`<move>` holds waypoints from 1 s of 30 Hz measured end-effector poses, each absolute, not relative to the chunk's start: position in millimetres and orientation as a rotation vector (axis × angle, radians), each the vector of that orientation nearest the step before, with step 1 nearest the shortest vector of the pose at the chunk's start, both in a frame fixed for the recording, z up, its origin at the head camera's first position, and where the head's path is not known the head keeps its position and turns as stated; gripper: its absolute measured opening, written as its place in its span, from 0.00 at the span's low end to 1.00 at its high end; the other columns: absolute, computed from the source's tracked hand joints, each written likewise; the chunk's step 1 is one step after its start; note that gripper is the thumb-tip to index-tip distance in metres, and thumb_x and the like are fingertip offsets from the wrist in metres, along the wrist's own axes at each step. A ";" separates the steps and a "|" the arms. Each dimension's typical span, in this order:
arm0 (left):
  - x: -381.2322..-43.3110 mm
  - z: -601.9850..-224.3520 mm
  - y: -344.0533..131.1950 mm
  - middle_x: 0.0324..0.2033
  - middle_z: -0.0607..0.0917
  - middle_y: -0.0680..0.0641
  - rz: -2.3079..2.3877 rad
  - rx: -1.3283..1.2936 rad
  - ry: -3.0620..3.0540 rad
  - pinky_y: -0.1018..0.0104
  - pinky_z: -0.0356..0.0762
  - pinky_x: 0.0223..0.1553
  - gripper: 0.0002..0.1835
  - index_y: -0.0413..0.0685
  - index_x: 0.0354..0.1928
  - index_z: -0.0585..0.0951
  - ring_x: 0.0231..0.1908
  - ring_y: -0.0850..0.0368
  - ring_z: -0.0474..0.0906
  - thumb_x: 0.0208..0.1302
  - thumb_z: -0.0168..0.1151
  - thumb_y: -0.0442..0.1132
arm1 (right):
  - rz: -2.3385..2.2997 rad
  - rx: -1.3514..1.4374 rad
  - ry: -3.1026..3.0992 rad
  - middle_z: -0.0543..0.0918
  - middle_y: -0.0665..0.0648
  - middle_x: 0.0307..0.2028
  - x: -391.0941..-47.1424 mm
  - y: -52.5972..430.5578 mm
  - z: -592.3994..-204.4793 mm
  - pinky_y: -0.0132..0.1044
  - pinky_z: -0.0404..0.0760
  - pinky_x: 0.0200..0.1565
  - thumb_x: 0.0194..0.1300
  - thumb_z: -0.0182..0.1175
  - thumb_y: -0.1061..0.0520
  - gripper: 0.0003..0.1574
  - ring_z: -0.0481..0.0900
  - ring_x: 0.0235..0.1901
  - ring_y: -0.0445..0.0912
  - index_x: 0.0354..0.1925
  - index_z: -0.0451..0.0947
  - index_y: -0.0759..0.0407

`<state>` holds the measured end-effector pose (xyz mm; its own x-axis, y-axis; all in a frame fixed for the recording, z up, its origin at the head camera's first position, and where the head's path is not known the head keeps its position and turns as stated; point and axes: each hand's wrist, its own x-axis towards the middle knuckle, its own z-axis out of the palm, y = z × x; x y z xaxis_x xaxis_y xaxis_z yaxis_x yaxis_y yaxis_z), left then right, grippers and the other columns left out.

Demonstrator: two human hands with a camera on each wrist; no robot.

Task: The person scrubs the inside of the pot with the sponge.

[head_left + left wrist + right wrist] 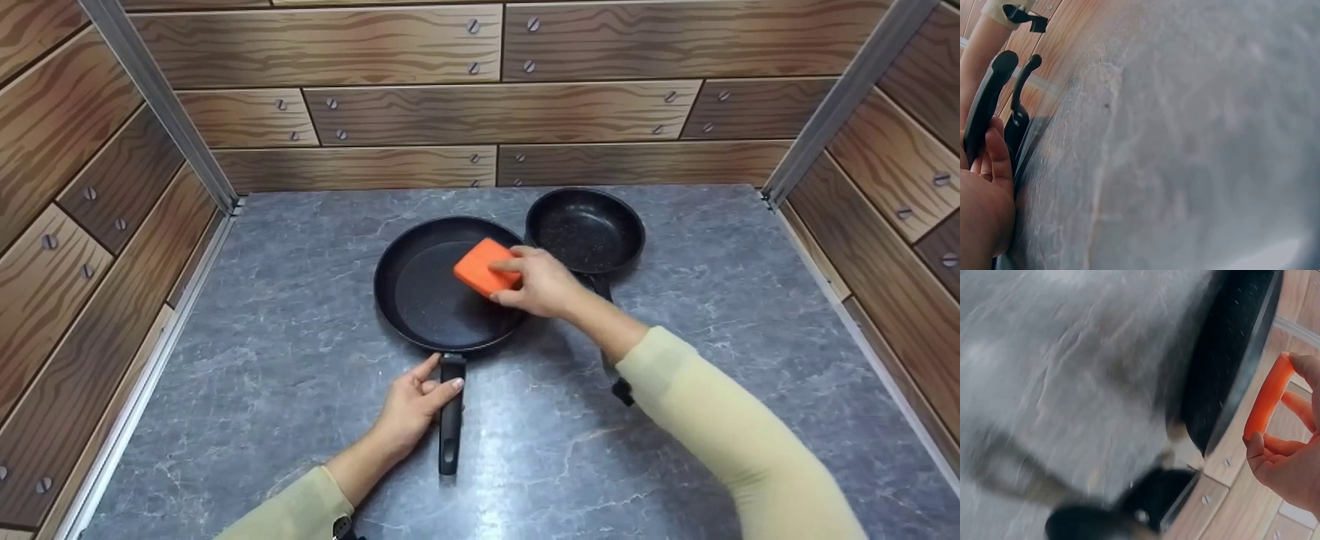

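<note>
A large black frying pan point(427, 285) stands on the grey marbled table, its handle point(450, 427) pointing toward me. My left hand point(411, 409) holds that handle near the pan, thumb on top and fingers at its side; the left wrist view shows the hand point(985, 197) around the handle point(988, 101). Over the right part of the pan, my right hand point(544, 281) grips an orange sponge point(484, 266) by its edges. In the right wrist view the sponge point(1269, 396) is pinched between thumb and fingers, apart from the pan visible there.
A smaller black frying pan point(585, 229) stands behind and right of the large one, close to its rim. Its handle point(621, 390) runs toward me, partly hidden under my right forearm. Wood-patterned walls point(405, 112) enclose the table at the back and both sides.
</note>
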<state>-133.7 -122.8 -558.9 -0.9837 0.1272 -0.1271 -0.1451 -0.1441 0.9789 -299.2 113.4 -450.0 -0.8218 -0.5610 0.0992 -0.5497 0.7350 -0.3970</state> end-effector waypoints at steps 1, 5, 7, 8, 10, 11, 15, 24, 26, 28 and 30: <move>-133.9 -559.1 -123.0 0.24 0.86 0.50 2.250 -0.019 1.929 0.74 0.74 0.25 0.46 0.25 0.80 0.54 0.20 0.65 0.76 0.71 0.70 0.34 | -0.669 -0.942 2.911 0.73 0.74 0.70 -298.3 118.8 -447.3 0.57 0.71 0.71 0.66 0.73 0.41 0.36 0.73 0.69 0.67 0.67 0.83 0.53; -134.4 -559.5 -123.0 0.23 0.86 0.50 2.256 -0.022 1.917 0.74 0.74 0.24 0.46 0.25 0.80 0.53 0.19 0.65 0.76 0.71 0.70 0.34 | -0.761 -0.975 2.947 0.75 0.73 0.68 -294.7 144.6 -439.1 0.58 0.72 0.69 0.64 0.75 0.44 0.36 0.75 0.67 0.68 0.66 0.84 0.56; -134.6 -559.5 -122.8 0.23 0.86 0.51 2.257 -0.021 1.910 0.74 0.74 0.24 0.46 0.25 0.80 0.53 0.19 0.65 0.76 0.71 0.70 0.34 | -0.805 -0.981 2.967 0.76 0.73 0.67 -292.4 159.6 -436.3 0.59 0.73 0.68 0.63 0.76 0.45 0.35 0.76 0.65 0.67 0.65 0.84 0.58; -134.8 -559.4 -122.7 0.23 0.86 0.51 2.257 -0.020 1.908 0.74 0.74 0.25 0.47 0.25 0.80 0.53 0.19 0.65 0.76 0.71 0.70 0.34 | -0.824 -0.982 2.980 0.77 0.73 0.67 -291.3 167.4 -435.3 0.59 0.73 0.68 0.63 0.77 0.46 0.35 0.76 0.65 0.68 0.64 0.85 0.58; -135.0 -559.2 -122.4 0.23 0.87 0.50 2.258 -0.017 1.904 0.74 0.75 0.25 0.47 0.25 0.80 0.52 0.19 0.65 0.76 0.71 0.70 0.35 | -0.854 -0.973 3.005 0.77 0.73 0.67 -288.8 182.8 -433.9 0.61 0.73 0.67 0.63 0.77 0.47 0.35 0.76 0.65 0.68 0.64 0.85 0.59; -134.9 -559.1 -122.5 0.23 0.87 0.50 2.256 -0.016 1.905 0.74 0.75 0.25 0.47 0.25 0.80 0.52 0.19 0.66 0.76 0.72 0.70 0.35 | -0.863 -0.961 3.015 0.77 0.73 0.67 -287.3 190.4 -433.3 0.61 0.74 0.67 0.63 0.78 0.48 0.34 0.76 0.65 0.68 0.64 0.85 0.59; -134.1 -558.7 -123.1 0.24 0.87 0.50 2.253 -0.020 1.902 0.74 0.75 0.25 0.46 0.25 0.80 0.52 0.20 0.66 0.76 0.72 0.69 0.34 | -0.878 -0.902 3.047 0.75 0.74 0.68 -281.2 218.4 -432.5 0.65 0.73 0.65 0.64 0.77 0.49 0.33 0.75 0.65 0.70 0.64 0.84 0.59; -134.5 -558.5 -119.2 0.25 0.88 0.49 2.256 -0.010 1.895 0.73 0.76 0.25 0.46 0.25 0.80 0.52 0.20 0.65 0.78 0.72 0.69 0.35 | -0.928 -0.711 3.144 0.74 0.77 0.67 -269.4 281.9 -442.0 0.69 0.76 0.58 0.64 0.78 0.52 0.32 0.76 0.62 0.74 0.63 0.84 0.61; -134.2 -558.5 -120.3 0.25 0.88 0.49 2.256 -0.010 1.895 0.73 0.77 0.26 0.46 0.25 0.80 0.52 0.20 0.65 0.78 0.72 0.69 0.34 | -0.921 -0.667 3.148 0.73 0.78 0.68 -267.4 291.6 -447.0 0.71 0.74 0.59 0.64 0.77 0.53 0.32 0.74 0.63 0.76 0.64 0.84 0.63; -133.4 -558.1 -121.4 0.25 0.88 0.48 2.259 -0.009 1.897 0.73 0.77 0.26 0.46 0.25 0.80 0.53 0.21 0.65 0.79 0.72 0.69 0.34 | -0.915 -0.643 3.151 0.73 0.79 0.67 -265.8 299.7 -451.8 0.72 0.73 0.60 0.65 0.77 0.53 0.32 0.72 0.64 0.77 0.64 0.84 0.63; -132.7 -558.0 -121.7 0.25 0.88 0.48 2.261 -0.012 1.895 0.73 0.77 0.26 0.46 0.25 0.80 0.53 0.21 0.65 0.79 0.72 0.69 0.33 | -0.913 -0.615 3.152 0.72 0.80 0.67 -263.9 307.1 -455.6 0.72 0.73 0.59 0.65 0.77 0.53 0.32 0.72 0.64 0.77 0.63 0.84 0.64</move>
<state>-132.7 -121.7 -558.0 -0.9817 0.1408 -0.1284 -0.1510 -0.1638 0.9749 -263.9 307.1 -455.6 -0.9135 -0.2906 0.2848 -0.3978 0.7848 -0.4753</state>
